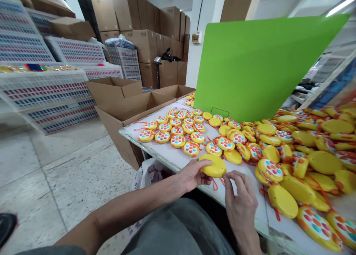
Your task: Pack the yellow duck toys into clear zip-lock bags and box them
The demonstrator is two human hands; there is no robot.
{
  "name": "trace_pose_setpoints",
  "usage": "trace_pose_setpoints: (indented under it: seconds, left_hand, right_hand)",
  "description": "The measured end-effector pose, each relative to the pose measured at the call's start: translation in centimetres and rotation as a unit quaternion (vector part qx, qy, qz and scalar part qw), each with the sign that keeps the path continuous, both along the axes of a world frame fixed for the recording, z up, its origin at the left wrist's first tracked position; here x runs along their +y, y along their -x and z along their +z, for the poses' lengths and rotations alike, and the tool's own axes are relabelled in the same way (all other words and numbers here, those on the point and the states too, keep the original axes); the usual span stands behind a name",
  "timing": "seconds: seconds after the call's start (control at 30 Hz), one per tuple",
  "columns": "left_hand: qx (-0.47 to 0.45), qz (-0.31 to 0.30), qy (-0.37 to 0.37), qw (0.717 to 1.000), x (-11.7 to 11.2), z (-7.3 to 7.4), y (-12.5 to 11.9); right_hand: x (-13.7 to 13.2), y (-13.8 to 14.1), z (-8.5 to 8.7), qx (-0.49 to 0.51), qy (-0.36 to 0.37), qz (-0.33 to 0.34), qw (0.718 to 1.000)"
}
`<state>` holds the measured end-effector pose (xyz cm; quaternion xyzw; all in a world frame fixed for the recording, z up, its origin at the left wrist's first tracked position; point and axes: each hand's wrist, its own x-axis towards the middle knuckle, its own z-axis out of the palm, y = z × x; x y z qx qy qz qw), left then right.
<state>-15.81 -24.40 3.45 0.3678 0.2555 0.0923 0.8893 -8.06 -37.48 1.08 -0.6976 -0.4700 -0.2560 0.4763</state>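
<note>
While left hand (194, 176) grips a yellow toy (216, 166) between thumb and fingers, right hand (241, 200) meets its edge, thumb and forefinger narrow, anything pinched there unclear. Orange cord loop (215, 185) between the hands; dotted toys (178, 140) beyond left fingers.

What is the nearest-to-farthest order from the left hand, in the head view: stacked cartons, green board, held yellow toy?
1. Held yellow toy: in the left hand.
2. Green board: ahead, to the right.
3. Stacked cartons: far back, to the left.
</note>
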Motion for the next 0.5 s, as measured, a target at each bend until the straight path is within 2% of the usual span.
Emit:
trace_pose_setpoints:
  seconds: [0.17,0.27,0.33,0.43,0.5]
  left_hand:
    - [0.024,0.000,0.032,0.999,1.3,-0.5,-0.7]
    - [0.034,-0.001,0.035,0.999,2.1,-0.8,-1.6]
    - [0.041,-0.002,0.027,0.999,2.6,-0.8,-2.1]
    - [0.035,0.012,-0.011,0.999,3.2,-0.5,-2.2]
    - [0.008,0.054,-0.125,0.991,3.5,0.0,-1.7]
  right_hand:
    - [-0.2,0.4,1.0,0.035,0.022,0.038,0.998]
    - [-0.8,0.4,0.9,0.059,0.028,0.037,0.997]
    - [-1.2,0.6,-0.2,0.095,0.033,0.052,0.994]
    - [-2.1,1.7,-2.9,0.201,0.069,0.086,0.973]
    - [-3.1,2.4,-4.8,0.297,0.097,0.050,0.949]
